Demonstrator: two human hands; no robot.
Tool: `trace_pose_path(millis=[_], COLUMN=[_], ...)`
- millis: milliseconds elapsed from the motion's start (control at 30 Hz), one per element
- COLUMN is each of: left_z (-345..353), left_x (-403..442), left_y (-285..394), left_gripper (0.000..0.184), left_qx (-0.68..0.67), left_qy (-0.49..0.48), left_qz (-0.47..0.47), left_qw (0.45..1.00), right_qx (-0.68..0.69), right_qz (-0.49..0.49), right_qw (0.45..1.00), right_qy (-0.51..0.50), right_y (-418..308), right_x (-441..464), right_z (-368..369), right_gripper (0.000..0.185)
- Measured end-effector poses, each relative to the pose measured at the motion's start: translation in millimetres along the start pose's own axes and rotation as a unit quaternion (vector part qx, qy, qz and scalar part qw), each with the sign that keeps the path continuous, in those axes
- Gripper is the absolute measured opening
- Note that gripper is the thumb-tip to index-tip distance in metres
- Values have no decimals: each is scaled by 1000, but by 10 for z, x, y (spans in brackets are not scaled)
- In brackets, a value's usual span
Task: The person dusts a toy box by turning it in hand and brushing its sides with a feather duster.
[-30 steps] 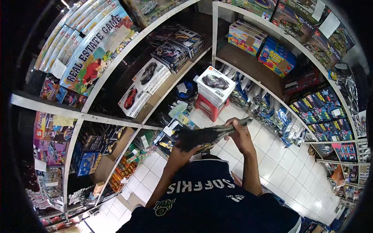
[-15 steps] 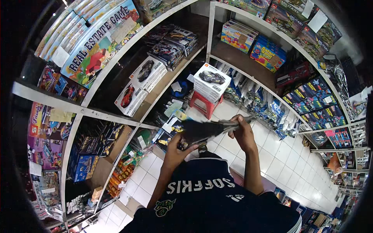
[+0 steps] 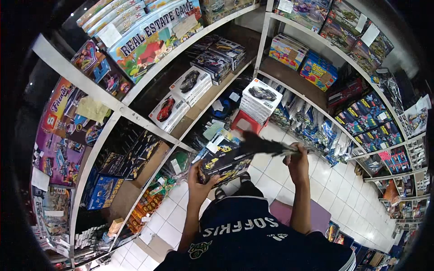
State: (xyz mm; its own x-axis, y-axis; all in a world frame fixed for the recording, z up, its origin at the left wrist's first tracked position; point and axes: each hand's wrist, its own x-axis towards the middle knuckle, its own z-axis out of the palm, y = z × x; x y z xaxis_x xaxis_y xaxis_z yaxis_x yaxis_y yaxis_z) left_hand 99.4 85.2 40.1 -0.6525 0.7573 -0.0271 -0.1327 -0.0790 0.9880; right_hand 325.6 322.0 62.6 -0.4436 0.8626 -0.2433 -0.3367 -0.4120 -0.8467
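My left hand [image 3: 201, 181] grips the near left end of a dark box [image 3: 226, 165] with a yellow vehicle picture, thumb on top. A dark feathery duster [image 3: 263, 145], blurred at its tip, lies over and beside the box's far right end. Closed round the duster's thin end is my right hand [image 3: 297, 158], to the right of the box. Just beyond the box sits another dark box with a white label [image 3: 217, 143].
White car boxes [image 3: 261, 96] are stacked on a red stool [image 3: 245, 121] ahead. Shelves with boxed toys curve round both sides, their white metal edge [image 3: 158, 135] near my left hand. A purple surface [image 3: 312, 213] lies at my right elbow.
The view has turned left. The box in my left hand shows more of its printed face, and the duster has shifted off it toward the right.
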Motion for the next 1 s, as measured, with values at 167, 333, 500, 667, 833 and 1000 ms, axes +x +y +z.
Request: trace_pose_path(millis=[167,333,500,667,833,1000], left_z=[-506,-942,-1221,-1485,-1539,-1529], left_x=[-297,-569,-778,-958,-1077,-1157], left_y=[-6,-122,-247,-527,-483,-422], left_gripper=[67,67,64,56,49,49], left_qx=[14,71,48,-174,-250,-254], left_qy=[136,199,249,276,258,274], left_qz=[18,50,58,-19,-33,-34], left_qw=[990,976,966,945,933,927], right_qx=[51,35,83,114,79,40], right_qz=[18,35,80,81,118,138], right_qw=[999,997,990,987,979,987], right_qy=[-5,-52,-83,-83,-144,-73], right_y=[163,447,714,759,740,843], right_x=[-146,-294,-399,-522,-594,-603], right_z=[41,259,435,644,814,923], right_gripper=[30,27,26,27,30,28])
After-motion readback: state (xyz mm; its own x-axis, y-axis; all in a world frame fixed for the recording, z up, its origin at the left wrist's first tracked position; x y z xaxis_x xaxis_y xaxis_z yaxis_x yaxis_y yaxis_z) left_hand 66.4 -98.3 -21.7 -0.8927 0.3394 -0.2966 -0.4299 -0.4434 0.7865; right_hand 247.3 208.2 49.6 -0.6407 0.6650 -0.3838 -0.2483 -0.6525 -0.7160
